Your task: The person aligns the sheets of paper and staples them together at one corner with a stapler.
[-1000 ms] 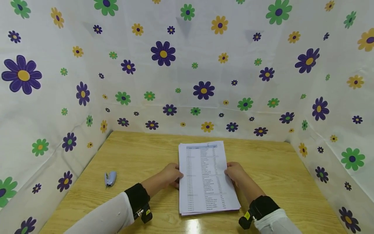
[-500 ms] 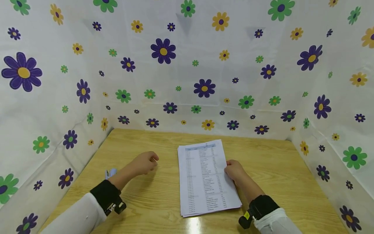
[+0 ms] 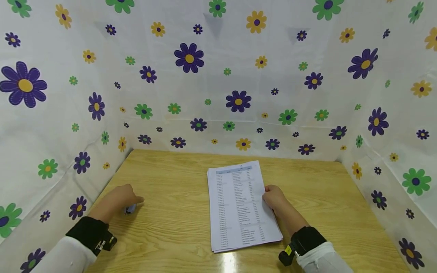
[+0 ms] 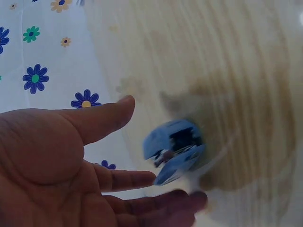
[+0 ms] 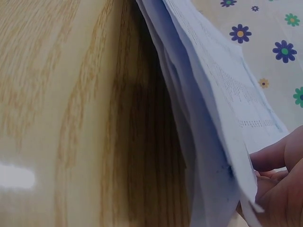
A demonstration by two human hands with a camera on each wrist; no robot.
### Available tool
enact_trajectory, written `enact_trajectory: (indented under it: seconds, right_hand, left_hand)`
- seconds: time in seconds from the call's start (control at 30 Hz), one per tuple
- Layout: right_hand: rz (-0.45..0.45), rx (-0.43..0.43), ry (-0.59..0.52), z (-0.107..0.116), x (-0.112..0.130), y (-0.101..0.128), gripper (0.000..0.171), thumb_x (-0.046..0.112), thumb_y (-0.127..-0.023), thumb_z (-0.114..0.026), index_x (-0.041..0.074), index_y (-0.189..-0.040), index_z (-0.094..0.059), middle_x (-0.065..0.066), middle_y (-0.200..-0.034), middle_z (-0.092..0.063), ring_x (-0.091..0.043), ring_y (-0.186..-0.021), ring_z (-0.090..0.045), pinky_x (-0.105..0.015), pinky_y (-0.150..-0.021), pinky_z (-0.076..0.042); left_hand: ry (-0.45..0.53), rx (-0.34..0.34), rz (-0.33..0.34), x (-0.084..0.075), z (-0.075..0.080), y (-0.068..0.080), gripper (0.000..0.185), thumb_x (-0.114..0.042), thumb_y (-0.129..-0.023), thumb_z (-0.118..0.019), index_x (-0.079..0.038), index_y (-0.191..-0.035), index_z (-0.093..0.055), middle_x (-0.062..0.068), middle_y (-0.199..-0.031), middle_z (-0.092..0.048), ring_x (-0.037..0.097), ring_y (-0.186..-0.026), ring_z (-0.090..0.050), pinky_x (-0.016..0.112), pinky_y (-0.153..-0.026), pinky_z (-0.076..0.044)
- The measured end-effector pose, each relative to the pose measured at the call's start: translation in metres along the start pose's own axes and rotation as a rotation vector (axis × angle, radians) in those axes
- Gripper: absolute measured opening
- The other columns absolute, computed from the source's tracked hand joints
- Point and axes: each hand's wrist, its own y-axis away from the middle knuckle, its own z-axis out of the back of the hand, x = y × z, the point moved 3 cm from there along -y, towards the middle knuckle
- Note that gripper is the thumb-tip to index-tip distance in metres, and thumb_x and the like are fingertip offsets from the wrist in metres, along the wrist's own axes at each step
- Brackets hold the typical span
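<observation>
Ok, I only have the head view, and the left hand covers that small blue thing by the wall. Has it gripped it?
Observer: No. In the left wrist view the left hand is open with straight fingers. The blue stapler lies just past them, too blurred to tell if they touch.
Operator: And the right hand?
Observer: In the right wrist view its fingertips hold the edge of the paper stack. The sheets are fanned apart there and raised off the table.

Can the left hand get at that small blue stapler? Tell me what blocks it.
Probably yes. The left hand is already over the blue stapler, fingers open around it, and nothing lies between them on the wooden table.
</observation>
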Motion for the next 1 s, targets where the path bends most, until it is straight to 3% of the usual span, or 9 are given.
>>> enact_trajectory:
  seconds: [0.13, 0.27, 0.47, 0.53, 0.63, 0.73, 0.87, 1.0]
  right_hand:
    - [0.004, -0.006, 0.0, 0.001, -0.001, -0.001, 0.043, -0.003, -0.096, -0.049, -0.011, -0.138, -0.05, -0.027, -0.134, -0.056, -0.036, -0.118, -0.056, -0.052, -0.104, -0.046]
    - [0.002, -0.016, 0.0, 0.001, -0.005, -0.003, 0.042, -0.002, -0.096, -0.049, -0.011, -0.137, -0.051, -0.027, -0.133, -0.057, -0.036, -0.117, -0.057, -0.052, -0.103, -0.047]
    - [-0.027, -0.021, -0.018, -0.001, -0.008, -0.005, 0.042, -0.002, -0.096, -0.049, -0.01, -0.137, -0.052, -0.025, -0.133, -0.057, -0.036, -0.119, -0.056, -0.051, -0.104, -0.046]
    - [-0.039, -0.026, -0.023, -0.001, -0.008, -0.006, 0.042, -0.002, -0.096, -0.049, -0.009, -0.138, -0.052, -0.025, -0.133, -0.058, -0.035, -0.119, -0.056, -0.051, -0.106, -0.046]
    - [-0.049, -0.026, -0.034, -0.002, -0.008, -0.006, 0.042, -0.002, -0.097, -0.05, -0.008, -0.139, -0.052, -0.024, -0.135, -0.057, -0.035, -0.12, -0.056, -0.052, -0.107, -0.045]
    - [-0.045, -0.019, -0.036, -0.001, -0.008, -0.006, 0.042, -0.002, -0.098, -0.049, -0.008, -0.14, -0.051, -0.024, -0.136, -0.057, -0.035, -0.121, -0.056, -0.053, -0.108, -0.045]
    - [-0.043, -0.026, -0.039, 0.001, -0.006, -0.004, 0.042, -0.002, -0.099, -0.049, -0.008, -0.14, -0.051, -0.025, -0.137, -0.056, -0.035, -0.121, -0.055, -0.053, -0.108, -0.044]
    - [-0.027, -0.025, -0.034, 0.002, -0.005, -0.001, 0.04, -0.002, -0.098, -0.049, -0.009, -0.138, -0.051, -0.025, -0.134, -0.056, -0.036, -0.118, -0.055, -0.053, -0.106, -0.045]
  left_hand:
    - [0.024, -0.027, -0.042, 0.003, -0.013, -0.009, 0.066, -0.026, -0.093, -0.071, 0.027, -0.123, -0.044, 0.016, -0.082, -0.057, 0.024, -0.067, -0.056, 0.033, -0.058, -0.044]
    - [0.01, -0.062, -0.08, 0.0, -0.021, -0.018, 0.062, -0.015, -0.089, -0.071, 0.027, -0.125, -0.042, 0.018, -0.084, -0.057, 0.027, -0.07, -0.055, 0.035, -0.06, -0.044]
    - [0.052, -0.074, -0.103, -0.017, -0.026, -0.025, 0.066, -0.013, -0.091, -0.056, 0.027, -0.137, -0.028, 0.015, -0.077, -0.054, 0.026, -0.063, -0.05, 0.036, -0.057, -0.04]
    - [0.081, -0.072, -0.113, -0.027, -0.025, -0.028, 0.07, -0.016, -0.092, -0.054, 0.026, -0.14, -0.025, 0.02, -0.084, -0.058, 0.027, -0.067, -0.052, 0.037, -0.061, -0.041]
    - [0.132, -0.081, -0.146, -0.043, -0.023, -0.033, 0.067, -0.023, -0.093, -0.055, 0.022, -0.137, -0.034, 0.031, -0.107, -0.061, 0.031, -0.083, -0.058, 0.043, -0.073, -0.049]
    - [0.232, -0.076, -0.199, -0.06, -0.023, -0.04, 0.059, -0.03, -0.098, -0.055, 0.015, -0.134, -0.044, 0.033, -0.126, -0.059, 0.031, -0.096, -0.061, 0.047, -0.084, -0.052]
    - [0.376, -0.043, -0.261, -0.079, -0.025, -0.052, 0.047, -0.032, -0.105, -0.05, 0.007, -0.132, -0.049, 0.025, -0.12, -0.061, 0.027, -0.092, -0.06, 0.039, -0.078, -0.051]
    - [0.393, -0.064, -0.323, -0.095, -0.03, -0.066, 0.042, -0.027, -0.106, -0.05, 0.006, -0.132, -0.052, 0.025, -0.121, -0.062, 0.026, -0.092, -0.06, 0.034, -0.075, -0.052]
